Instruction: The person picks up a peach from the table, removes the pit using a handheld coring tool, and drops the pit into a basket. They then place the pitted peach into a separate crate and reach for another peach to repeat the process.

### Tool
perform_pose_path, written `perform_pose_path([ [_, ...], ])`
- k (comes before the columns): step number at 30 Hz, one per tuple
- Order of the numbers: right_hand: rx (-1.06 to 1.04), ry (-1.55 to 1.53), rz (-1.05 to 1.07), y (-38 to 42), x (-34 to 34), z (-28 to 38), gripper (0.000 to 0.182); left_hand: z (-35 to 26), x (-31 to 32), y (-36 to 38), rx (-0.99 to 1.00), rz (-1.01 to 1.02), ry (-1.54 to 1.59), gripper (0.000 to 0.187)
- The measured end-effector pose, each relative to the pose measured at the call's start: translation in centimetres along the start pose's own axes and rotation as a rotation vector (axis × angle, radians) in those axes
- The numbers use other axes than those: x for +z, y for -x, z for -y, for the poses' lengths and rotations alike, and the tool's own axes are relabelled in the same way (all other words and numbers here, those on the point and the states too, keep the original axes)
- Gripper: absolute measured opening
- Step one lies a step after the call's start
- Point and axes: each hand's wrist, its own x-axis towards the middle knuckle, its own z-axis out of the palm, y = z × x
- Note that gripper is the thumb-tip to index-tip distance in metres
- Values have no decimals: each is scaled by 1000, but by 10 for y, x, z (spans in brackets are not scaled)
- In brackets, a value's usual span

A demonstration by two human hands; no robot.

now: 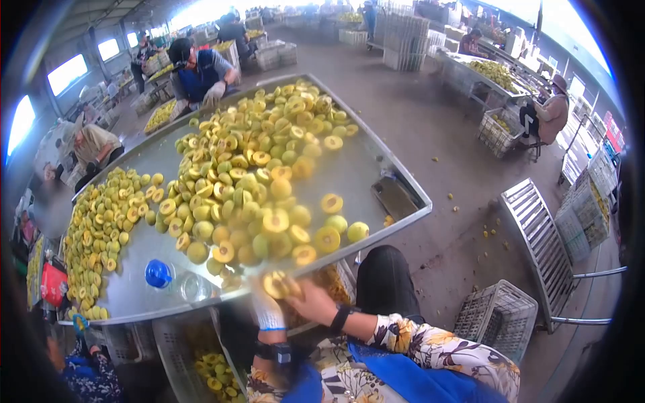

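Note:
My right hand [316, 302], bare with a dark wristband, is closed with its fingertips on a peach half [277, 285], a yellow-green fruit with a brownish pit hollow. My left hand [267, 310], in a white glove with a blue cuff edge, is right beside that half, below the table's near edge. Motion blur hides its fingers, so its grip cannot be made out. Just beyond both hands, a large pile of halved peaches [235, 181] covers much of the metal table [356, 171].
A second heap of halves [101, 235] lies on the table's left. A blue-capped bottle [158, 274] is near the front edge, and a dark flat object [396, 198] at the right corner. Crates [497, 316] and a slatted metal rack [537, 248] stand right. A gloved co-worker [201, 74] works opposite.

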Motion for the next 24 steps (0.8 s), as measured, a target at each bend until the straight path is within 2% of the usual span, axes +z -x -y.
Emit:
perform_pose_path([
  [1,65,-7,57,2,-16,15,41,-4,1,3,-1,-9,28,45],
  [2,-19,80,58,-4,-11,6,38,-11,0,4,-101,-27,84,45],
  [3,-31,96,65,-5,-14,-2,36,-14,8,9,-57,-100,-76,55],
  [4,-89,99,51,-8,-14,-13,34,1,-11,-10,12,-128,-82,55],
  [5,-60,133,13,-2,-28,4,32,-12,2,-2,-70,-155,-25,53],
  [6,-30,155,12,-2,-30,5,30,4,-23,-17,-46,-76,-40,53],
  [7,-98,172,-17,0,-28,0,29,-15,-5,3,-82,-71,-105,50],
  [8,-90,181,18,1,-30,4,28,-10,-12,2,119,17,-411,50],
  [10,-95,162,78,12,-32,12,27,0,-25,0,604,-25,-1068,50],
  [12,-128,118,89,14,-35,14,27,-1,-15,2,186,0,-384,51],
  [13,-116,120,102,15,-32,12,27,-10,-2,10,56,-23,-162,52],
  [16,-108,142,127,18,-25,7,28,-7,-2,12,26,-34,-128,53],
  [19,-150,173,140,18,-23,6,29,-5,-2,12,145,-19,-290,53],
  [24,-174,194,201,20,-30,20,30,-12,6,20,36,-54,-242,50],
])
